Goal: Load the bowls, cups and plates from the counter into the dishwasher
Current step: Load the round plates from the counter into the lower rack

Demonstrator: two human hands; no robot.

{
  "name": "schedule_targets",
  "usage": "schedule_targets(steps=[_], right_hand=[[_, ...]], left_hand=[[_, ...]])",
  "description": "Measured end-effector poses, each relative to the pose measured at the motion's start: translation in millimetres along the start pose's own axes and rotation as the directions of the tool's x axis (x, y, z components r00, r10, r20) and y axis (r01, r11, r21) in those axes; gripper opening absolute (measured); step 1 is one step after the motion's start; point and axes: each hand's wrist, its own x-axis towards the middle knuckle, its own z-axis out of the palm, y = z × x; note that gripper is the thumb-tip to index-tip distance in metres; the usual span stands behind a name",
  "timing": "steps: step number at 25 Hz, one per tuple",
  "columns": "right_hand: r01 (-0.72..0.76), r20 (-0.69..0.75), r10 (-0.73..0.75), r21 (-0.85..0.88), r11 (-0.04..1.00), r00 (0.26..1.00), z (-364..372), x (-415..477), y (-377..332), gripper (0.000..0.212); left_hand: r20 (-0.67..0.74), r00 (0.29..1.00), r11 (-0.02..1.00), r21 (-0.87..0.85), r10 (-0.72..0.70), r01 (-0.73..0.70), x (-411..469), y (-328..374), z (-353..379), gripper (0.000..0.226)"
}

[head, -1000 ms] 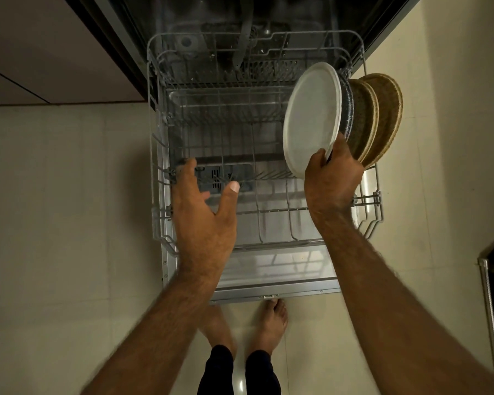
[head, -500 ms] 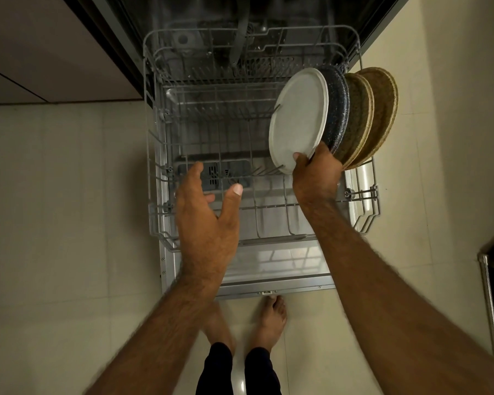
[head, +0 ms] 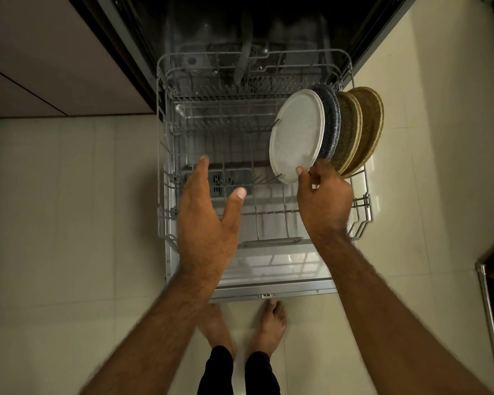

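Pale cream floor tiles (head: 69, 195) fill the room's lower part, with a beige cabinet panel (head: 40, 67) at the upper left, its edge meeting the dark opening of the dishwasher (head: 240, 29). The dishwasher's door (head: 268, 269) lies flat and the grey wire lower rack (head: 166, 172) is pulled out over it, its left edge standing free of the cabinet with bare floor beside it. The left hand (head: 208, 223) hovers over the rack's front left part, fingers straight and thumb spread, holding nothing; beyond it sits a grey slotted cutlery basket (head: 217, 181). The rack's left and middle rows of tines are unfilled. Toward the right, a white round plate (head: 297, 135) stands on edge, tilted, in the tines. The right hand (head: 325, 203) pinches its lower rim, thumb on the front face, fingers curled behind. Just behind it stand a dark speckled plate (head: 331, 121) and two brown woven-patterned plates (head: 350, 132), the outermost leaning past the rack's right edge. A metal rail (head: 491, 323) runs down the far right.
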Motion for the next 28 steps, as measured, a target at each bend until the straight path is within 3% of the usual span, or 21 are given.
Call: schedule_targets(steps=[6, 12, 21, 28], right_hand=[[0.307, 0.069, -0.304, -0.023, 0.952, 0.950, -87, -27, -71, 0.049], [0.495, 0.159, -0.481, -0.063, 0.867, 0.862, -195, -46, -161, 0.058], [0.603, 0.218, -0.573, -0.110, 0.790, 0.790, -317, -95, -306, 0.074], [0.707, 0.186, -0.686, -0.082, 0.703, 0.704, -351, -166, -416, 0.076]], left_hand=[[0.067, 0.981, 0.941, 0.280, 0.181, -0.192, 2, 62, -62, 0.081], [0.033, 0.958, 0.869, 0.413, 0.286, -0.274, -29, 160, -163, 0.079], [-0.055, 0.934, 0.815, 0.507, 0.354, -0.280, -96, 248, -315, 0.078], [-0.177, 0.896, 0.822, 0.500, 0.406, -0.274, -126, 241, -443, 0.080]])
